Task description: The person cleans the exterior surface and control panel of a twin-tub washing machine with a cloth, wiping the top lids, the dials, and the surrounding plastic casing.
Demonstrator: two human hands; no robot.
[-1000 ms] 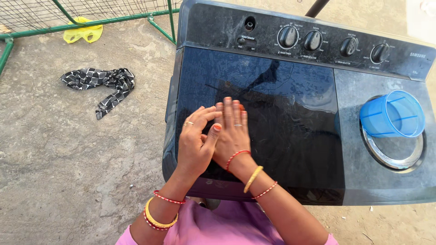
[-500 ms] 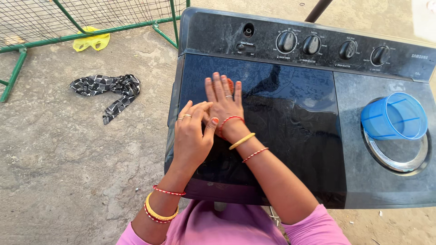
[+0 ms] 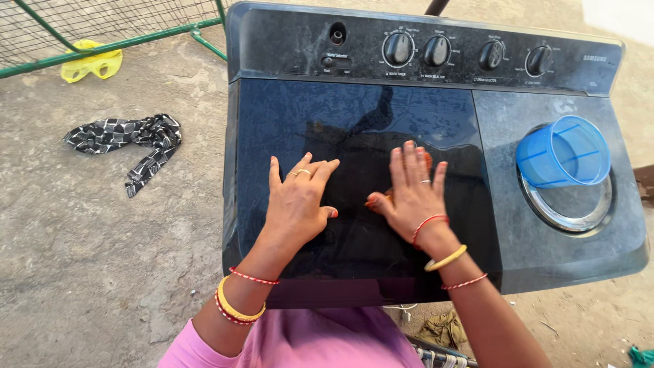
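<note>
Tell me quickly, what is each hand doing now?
Left hand: open, flat on the washing machine lid.
Right hand: open, pressing an orange scrubber on it.

Blk/white patterned cloth point(image 3: 126, 140) on concrete ground, yellow plastic piece point(image 3: 90, 60) by green mesh fence point(image 3: 109, 20), blue cup point(image 3: 562, 151) at right.

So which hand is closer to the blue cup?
The right hand. It lies flat on the dark lid, just left of the blue cup. The left hand rests farther left on the same lid.
</note>
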